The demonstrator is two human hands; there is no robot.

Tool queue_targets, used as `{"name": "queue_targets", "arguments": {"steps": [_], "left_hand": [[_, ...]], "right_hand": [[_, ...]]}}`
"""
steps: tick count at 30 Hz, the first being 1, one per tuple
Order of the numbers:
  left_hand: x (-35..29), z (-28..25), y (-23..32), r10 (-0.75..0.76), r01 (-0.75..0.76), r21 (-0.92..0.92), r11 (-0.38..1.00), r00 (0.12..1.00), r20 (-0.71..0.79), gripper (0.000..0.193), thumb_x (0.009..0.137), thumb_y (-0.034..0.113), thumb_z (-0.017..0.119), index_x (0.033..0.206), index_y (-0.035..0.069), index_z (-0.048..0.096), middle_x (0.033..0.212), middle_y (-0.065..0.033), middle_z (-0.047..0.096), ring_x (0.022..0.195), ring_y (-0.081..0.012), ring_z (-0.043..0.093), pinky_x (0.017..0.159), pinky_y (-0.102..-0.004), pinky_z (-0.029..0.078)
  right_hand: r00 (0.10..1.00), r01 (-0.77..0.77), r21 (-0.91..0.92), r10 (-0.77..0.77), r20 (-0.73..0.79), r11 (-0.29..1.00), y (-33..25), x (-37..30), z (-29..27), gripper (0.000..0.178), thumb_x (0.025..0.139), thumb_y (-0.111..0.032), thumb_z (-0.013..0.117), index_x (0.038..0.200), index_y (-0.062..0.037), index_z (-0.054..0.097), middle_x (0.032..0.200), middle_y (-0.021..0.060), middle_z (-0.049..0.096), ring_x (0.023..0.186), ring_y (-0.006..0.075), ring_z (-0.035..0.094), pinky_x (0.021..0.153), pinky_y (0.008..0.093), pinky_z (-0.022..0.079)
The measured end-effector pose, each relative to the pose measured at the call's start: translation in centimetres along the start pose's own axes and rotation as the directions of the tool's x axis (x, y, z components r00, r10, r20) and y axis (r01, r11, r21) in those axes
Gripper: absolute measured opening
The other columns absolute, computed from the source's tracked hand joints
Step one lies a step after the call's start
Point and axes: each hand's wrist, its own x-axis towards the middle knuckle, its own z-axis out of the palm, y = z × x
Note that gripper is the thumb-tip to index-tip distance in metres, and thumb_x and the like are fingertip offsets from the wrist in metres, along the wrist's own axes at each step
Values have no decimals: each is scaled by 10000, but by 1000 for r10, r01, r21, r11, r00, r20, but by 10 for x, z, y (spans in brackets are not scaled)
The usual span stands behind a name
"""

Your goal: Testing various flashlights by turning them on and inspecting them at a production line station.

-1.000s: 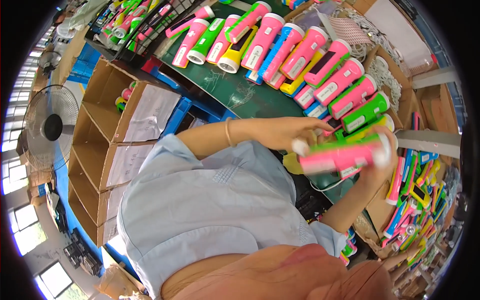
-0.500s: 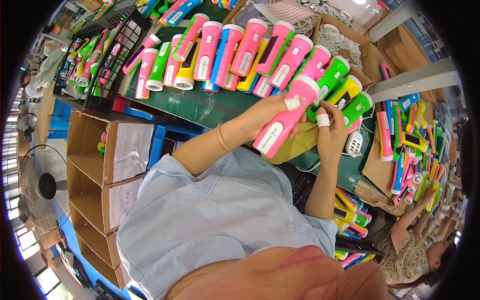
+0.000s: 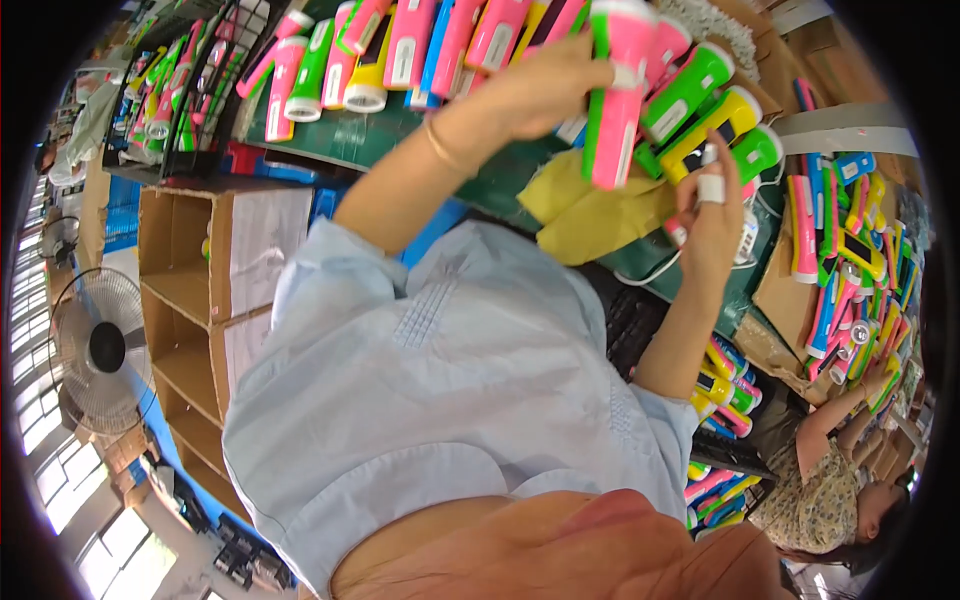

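Note:
My left hand [image 3: 560, 85] grips a pink and green flashlight [image 3: 622, 115] with a white head, held upright over the bench. White tape wraps a finger on each hand. My right hand [image 3: 712, 215] is raised to the right of it, its fingers curled. A small pinkish, white-tipped piece shows at its lower edge, but I cannot make out what it is. Beside that hand lie a yellow flashlight [image 3: 735, 112] and a green flashlight [image 3: 690, 92]. A yellow cloth [image 3: 590, 212] lies below the held flashlight.
More flashlights [image 3: 410, 45] line the green bench [image 3: 350, 135]. At left stand a black crate [image 3: 215, 80], a cardboard shelf [image 3: 180, 290] and a fan [image 3: 108, 345]. Right of me are a white power strip [image 3: 748, 240], piled flashlights [image 3: 850, 260] and a co-worker [image 3: 815, 490].
The held flashlight has moved up and away from me, turning more upright, so its green side shows. My right hand has shifted right and farther out. The whole view has tilted.

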Motion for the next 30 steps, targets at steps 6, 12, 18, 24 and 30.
{"name": "queue_targets", "arguments": {"steps": [6,12,18,24,30], "left_hand": [[35,-28,7,393,-68,600,797,812,-431,560,731,249,721,1066,-67,402,954,-165,532,856,-239,533,751,-336,447],[38,-39,-1,-63,105,-658,746,994,87,292,922,225,471,1136,26,476,1023,-105,577,937,-229,570,828,-345,477],[2,-8,-17,4,74,-687,723,994,111,360,928,312,465,1169,45,475,975,-87,599,822,-193,600,693,-316,523],[0,12,-20,31,-127,-503,855,980,-195,408,911,410,468,1065,36,524,855,-68,592,715,-159,585,656,-286,513],[-10,14,-16,119,-196,-500,843,976,-182,482,895,480,448,1066,30,486,845,-77,590,728,-162,588,669,-292,517]], "right_hand": [[992,38,200,-61,112,979,-10,12,-9,277,890,-102,529,1137,15,572,810,2,548,634,37,462,521,146,330],[994,76,112,-84,72,991,-9,23,12,178,815,-57,619,975,22,632,836,16,592,702,61,512,609,176,400],[723,666,-514,-638,266,541,-28,18,48,133,731,26,622,856,-18,632,752,92,606,642,181,573,601,249,449],[716,422,-150,-227,660,894,-43,20,24,86,723,-28,657,791,-5,610,726,55,577,659,145,556,600,268,434],[772,633,-308,-553,312,710,-34,-9,41,180,718,64,587,876,-20,603,764,90,556,693,219,568,600,283,452]]}}
